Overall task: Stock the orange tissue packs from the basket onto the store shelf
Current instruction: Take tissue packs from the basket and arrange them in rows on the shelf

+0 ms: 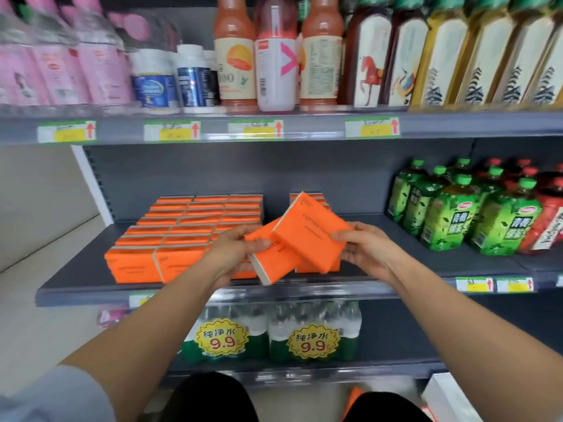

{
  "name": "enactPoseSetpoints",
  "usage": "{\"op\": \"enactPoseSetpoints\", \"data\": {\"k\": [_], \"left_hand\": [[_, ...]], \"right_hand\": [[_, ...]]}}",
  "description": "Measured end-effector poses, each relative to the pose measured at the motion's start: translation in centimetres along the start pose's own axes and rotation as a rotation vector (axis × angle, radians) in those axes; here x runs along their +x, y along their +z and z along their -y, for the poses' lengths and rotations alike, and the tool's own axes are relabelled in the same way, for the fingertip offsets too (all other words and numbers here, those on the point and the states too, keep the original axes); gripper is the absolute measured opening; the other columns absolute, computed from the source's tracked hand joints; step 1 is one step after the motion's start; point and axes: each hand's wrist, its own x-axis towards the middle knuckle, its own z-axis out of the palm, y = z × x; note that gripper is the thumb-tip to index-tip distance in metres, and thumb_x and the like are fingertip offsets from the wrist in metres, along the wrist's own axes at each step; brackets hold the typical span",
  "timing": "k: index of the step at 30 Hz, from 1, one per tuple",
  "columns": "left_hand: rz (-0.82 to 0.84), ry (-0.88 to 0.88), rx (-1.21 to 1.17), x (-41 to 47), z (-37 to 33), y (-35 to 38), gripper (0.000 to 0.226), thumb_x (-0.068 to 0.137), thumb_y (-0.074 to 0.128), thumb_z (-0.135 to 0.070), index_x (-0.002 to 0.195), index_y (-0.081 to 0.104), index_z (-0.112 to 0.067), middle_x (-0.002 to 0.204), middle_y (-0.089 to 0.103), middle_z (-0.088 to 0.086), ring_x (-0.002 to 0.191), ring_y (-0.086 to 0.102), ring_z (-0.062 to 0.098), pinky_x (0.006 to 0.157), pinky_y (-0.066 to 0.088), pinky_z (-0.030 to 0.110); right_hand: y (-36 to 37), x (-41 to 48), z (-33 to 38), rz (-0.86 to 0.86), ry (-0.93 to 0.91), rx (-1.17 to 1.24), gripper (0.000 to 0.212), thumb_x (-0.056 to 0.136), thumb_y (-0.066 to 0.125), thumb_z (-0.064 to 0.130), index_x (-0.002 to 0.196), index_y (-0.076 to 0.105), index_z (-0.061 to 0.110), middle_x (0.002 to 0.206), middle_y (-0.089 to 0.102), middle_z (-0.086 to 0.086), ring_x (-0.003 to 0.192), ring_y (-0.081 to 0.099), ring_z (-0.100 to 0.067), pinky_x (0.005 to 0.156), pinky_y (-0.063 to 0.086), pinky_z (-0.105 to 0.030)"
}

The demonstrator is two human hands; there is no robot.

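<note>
Orange tissue packs [158, 239] stand in tight rows on the left part of the grey shelf [76, 284], narrow edges turned up. Just right of them the left hand [234, 251] grips the lower pack [271, 266]: its fingers are curled round the left end and the thumb presses on the top face. This pack is tilted and is held above the front of the shelf. The upper pack [310, 236] lies slanted across it and touches it, with the word "COTTON" readable on its face. The right hand [362, 248] pinches the right edge of the upper pack, thumb on top and the other fingers underneath. Behind both held packs a second row of packs [307, 197] is partly hidden. Further right on the same shelf stand green tea bottles [451, 214], well apart from the hands. Below, water bottles [268, 333] carry yellow price stickers.
</note>
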Motion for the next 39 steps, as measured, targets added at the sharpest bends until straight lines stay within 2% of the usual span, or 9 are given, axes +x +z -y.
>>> {"op": "enactPoseSetpoints", "data": {"k": [3, 7, 10, 13, 17, 20, 24, 29, 39], "left_hand": [[-0.021, 0.024, 0.007, 2.3, -0.6, 2.3, 0.041, 0.081, 0.069, 0.0, 0.118, 0.059, -0.013, 0.103, 0.065, 0.006, 0.084, 0.065, 0.018, 0.07, 0.055, 0.034], [-0.082, 0.065, 0.028, 6.0, -1.3, 4.7, 0.052, 0.076, 0.074, 0.001, 0.121, 0.051, -0.012, 0.106, 0.061, 0.007, 0.089, 0.064, 0.022, 0.073, 0.055, 0.037], [-0.128, 0.095, 0.063, 8.5, -1.6, 6.2, 0.05, 0.073, 0.077, 0.001, 0.114, 0.051, -0.008, 0.104, 0.063, 0.009, 0.087, 0.064, 0.022, 0.073, 0.055, 0.036], [-0.111, 0.133, 0.092, 10.7, -1.7, 7.6, 0.039, 0.07, 0.078, 0.003, 0.101, 0.056, -0.007, 0.095, 0.066, 0.01, 0.084, 0.065, 0.023, 0.073, 0.055, 0.036], [-0.065, 0.143, 0.135, 12.9, -1.5, 9.7, 0.045, 0.069, 0.079, 0.002, 0.108, 0.058, -0.004, 0.099, 0.068, 0.01, 0.086, 0.067, 0.022, 0.067, 0.055, 0.03], [-0.005, 0.166, 0.164, 14.0, -1.2, 11.8, 0.04, 0.07, 0.077, 0.006, 0.104, 0.061, -0.006, 0.093, 0.069, 0.005, 0.074, 0.068, 0.01, 0.059, 0.054, 0.02], [0.054, 0.189, 0.215, 15.7, -0.4, 14.4, 0.035, 0.069, 0.077, 0.007, 0.091, 0.061, -0.015, 0.086, 0.068, -0.001, 0.07, 0.066, 0.005, 0.061, 0.054, 0.017], [0.117, 0.227, 0.332, 17.9, -0.5, 16.7, 0.036, 0.069, 0.077, 0.008, 0.09, 0.06, -0.016, 0.085, 0.066, -0.004, 0.072, 0.064, 0.006, 0.064, 0.055, 0.019], [0.212, 0.282, 0.56, 19.2, -0.6, 17.9, 0.039, 0.066, 0.083, -0.002, 0.093, 0.065, -0.024, 0.092, 0.062, -0.002, 0.084, 0.062, 0.014, 0.08, 0.056, 0.032]], "right_hand": [[-3.4, 1.0, 1.2, -0.061, -0.09, 0.048, 0.025, 0.073, 0.073, 0.0, 0.093, 0.061, 0.008, 0.088, 0.074, -0.005, 0.087, 0.067, -0.018, 0.071, 0.056, -0.025], [-7.6, 2.6, 3.1, -0.127, -0.205, 0.064, 0.07, 0.033, 0.092, 0.027, 0.096, 0.066, 0.014, 0.089, 0.074, -0.001, 0.085, 0.071, -0.016, 0.071, 0.058, -0.025], [-10.5, 4.3, 4.2, -0.236, -0.289, 0.042, 0.034, 0.066, 0.081, 0.007, 0.091, 0.063, 0.021, 0.08, 0.07, 0.004, 0.077, 0.068, -0.013, 0.069, 0.057, -0.029], [-12.8, 6.6, 4.4, -0.386, -0.316, -0.044, 0.028, 0.083, 0.067, -0.004, 0.095, 0.06, 0.02, 0.084, 0.065, 0.001, 0.08, 0.066, -0.015, 0.067, 0.058, -0.03], [-15.4, 10.2, 3.2, -0.53, -0.299, -0.14, 0.041, 0.08, 0.071, -0.005, 0.114, 0.053, 0.008, 0.085, 0.061, -0.001, 0.091, 0.064, -0.023, 0.074, 0.059, -0.028], [-16.7, 12.7, 2.1, -0.565, -0.294, -0.274, 0.034, 0.076, 0.077, -0.001, 0.101, 0.056, 0.008, 0.087, 0.063, -0.002, 0.094, 0.065, -0.025, 0.089, 0.055, -0.039], [-17.2, 15.9, 0.9, -0.573, -0.313, -0.333, 0.034, 0.074, 0.078, -0.001, 0.085, 0.054, 0.021, 0.09, 0.063, -0.003, 0.093, 0.063, -0.022, 0.085, 0.055, -0.035], [-18.8, 20.1, -0.3, -0.539, -0.309, -0.408, 0.03, 0.073, 0.075, -0.002, 0.09, 0.061, 0.017, 0.084, 0.061, -0.007, 0.084, 0.062, -0.022, 0.088, 0.054, -0.048], [-18.7, 26.4, -1.3, -0.441, -0.236, -0.489, 0.047, 0.072, 0.079, -0.002, 0.114, 0.061, 0.008, 0.091, 0.063, -0.002, 0.091, 0.06, -0.014, 0.089, 0.05, -0.025]]}}
